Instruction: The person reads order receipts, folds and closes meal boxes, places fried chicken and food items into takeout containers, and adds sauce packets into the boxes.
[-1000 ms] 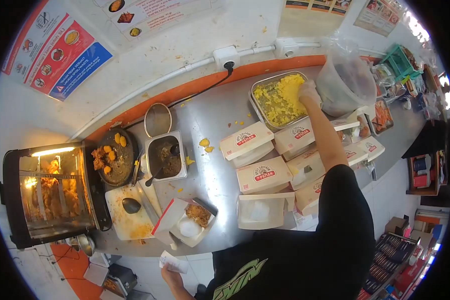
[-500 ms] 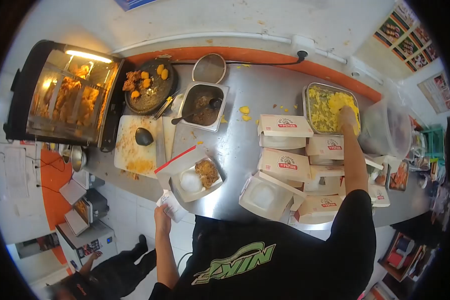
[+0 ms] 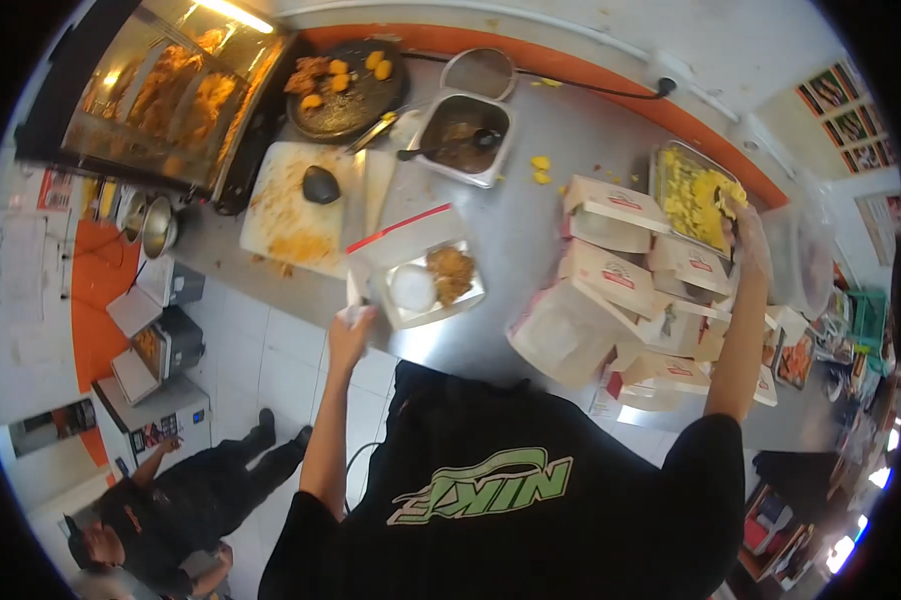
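My left hand (image 3: 350,338) is closed on a white paper-like piece (image 3: 355,292) beside an open takeaway box (image 3: 400,235). Inside that box are a mound of white rice (image 3: 412,288) and a piece of fried chicken (image 3: 451,274). My right hand (image 3: 748,228), apparently in a clear plastic glove, is at the right rim of a metal tray (image 3: 656,185). Its fingers are closed around a clump of yellow scrambled egg (image 3: 732,190), with more loose egg lying in the tray.
Several closed boxes (image 3: 615,275) are stacked before the tray. A metal pan of dark sauce (image 3: 460,150), a stone plate (image 3: 345,115) and a cutting board (image 3: 295,215) stand left, beside a lit warmer cabinet (image 3: 170,90). Another person (image 3: 185,505) is on the floor side, lower left.
My right hand has come up from inside the tray to its right rim with egg in the fingers. My left hand is now nearer the box. The whole view has shifted.
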{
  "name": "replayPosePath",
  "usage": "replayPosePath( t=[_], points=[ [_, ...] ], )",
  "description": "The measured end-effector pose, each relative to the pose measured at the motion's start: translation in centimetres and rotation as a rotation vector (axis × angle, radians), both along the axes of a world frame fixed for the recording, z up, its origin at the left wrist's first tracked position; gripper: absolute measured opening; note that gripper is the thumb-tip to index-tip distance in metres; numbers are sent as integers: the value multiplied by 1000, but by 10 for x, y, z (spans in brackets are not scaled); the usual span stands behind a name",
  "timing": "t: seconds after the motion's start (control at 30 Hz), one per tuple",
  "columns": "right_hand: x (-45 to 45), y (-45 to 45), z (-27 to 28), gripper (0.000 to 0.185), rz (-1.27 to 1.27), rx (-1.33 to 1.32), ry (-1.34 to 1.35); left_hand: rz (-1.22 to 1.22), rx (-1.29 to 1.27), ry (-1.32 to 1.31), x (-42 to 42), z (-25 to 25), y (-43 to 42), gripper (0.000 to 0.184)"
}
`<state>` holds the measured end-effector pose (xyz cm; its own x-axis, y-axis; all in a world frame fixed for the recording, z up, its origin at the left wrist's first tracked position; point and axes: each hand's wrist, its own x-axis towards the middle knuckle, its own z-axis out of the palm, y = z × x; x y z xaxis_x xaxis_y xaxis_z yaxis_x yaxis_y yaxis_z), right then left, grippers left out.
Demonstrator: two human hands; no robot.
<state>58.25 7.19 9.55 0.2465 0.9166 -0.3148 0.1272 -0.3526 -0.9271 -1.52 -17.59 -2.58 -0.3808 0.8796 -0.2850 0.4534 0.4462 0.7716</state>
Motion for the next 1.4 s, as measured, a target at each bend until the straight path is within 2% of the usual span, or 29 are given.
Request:
replayPosePath(
  t=[0.07,0.13,0.17,0.2,0.23,0.27,0.3,0.37,0.43,0.53,0.57,0.63,0.67,0.73,0.77,0.83,0.9,0.97,1.1,1.17,1.2,1.27,1.3,1.33,1.37,1.4],
  points=[
    [-54,-22,17,23,120,-133,-114,-44,-3,185,11,5,13,49],
    [-146,-64,44,19,322,-178,-93,-50,-90,198,5,-13,20,52],
    [-189,-80,38,18,285,-211,-144,-62,-173,210,3,-20,26,56],
    [-234,-101,58,20,411,-296,-286,-62,-164,203,4,-18,33,56],
    [-268,-116,44,22,486,-295,-49,-88,-209,220,6,-11,36,53],
    [-286,-120,-6,32,670,-333,157,-116,-255,240,7,-8,40,50],
    [-319,-132,-14,29,641,-388,156,-140,-278,280,6,-11,45,42],
    [-371,-152,-39,26,602,-433,147,-108,-255,312,6,-14,55,40],
    [-399,-160,-84,22,537,-368,381,-61,-230,350,9,-12,65,37],
    [-424,-155,-102,29,384,-230,324,-139,-187,285,0,-12,74,40],
    [-430,-152,-101,29,378,-226,316,-187,-216,237,-4,-8,77,46],
    [-438,-153,-97,32,381,-40,-314,-263,-224,233,-4,-3,81,49],
    [-442,-157,-105,32,376,-46,-318,-334,-230,237,-4,-1,83,52],
    [-451,-158,-126,41,464,282,-863,-335,-264,221,-7,-15,89,54],
    [-462,-163,-97,52,483,120,-814,-359,-238,156,-12,-39,91,51],
    [-473,-173,-100,57,417,192,-845,-390,-206,89,-22,-46,94,48],
    [-475,-176,-111,62,359,260,-870,-421,-267,-262,-32,-36,94,42],
    [-474,-180,-120,67,379,342,-969,-412,-265,-263,-32,-42,91,39],
    [-465,-172,-122,73,328,473,-932,-423,-207,-228,-28,-48,91,36],
    [-463,-179,-115,67,417,302,-789,-413,-263,-262,-27,-45,75,35],
    [-457,-181,-105,67,375,296,-798,-406,-291,-285,-27,-41,79,35],
    [-429,-177,-68,59,194,364,-420,-411,-142,-416,-28,-42,68,33],
    [-400,-172,-64,52,93,417,-395,-372,-162,-496,-28,-14,59,30],
    [-368,-160,-53,46,-90,490,-463,-343,-115,-503,-33,-22,53,28],
    [-325,-143,-26,34,-128,408,-115,-302,-112,-509,-40,-19,46,25],
    [-277,-128,-8,29,-222,364,-202,-215,-222,-540,-47,-7,44,24]
  ],
)
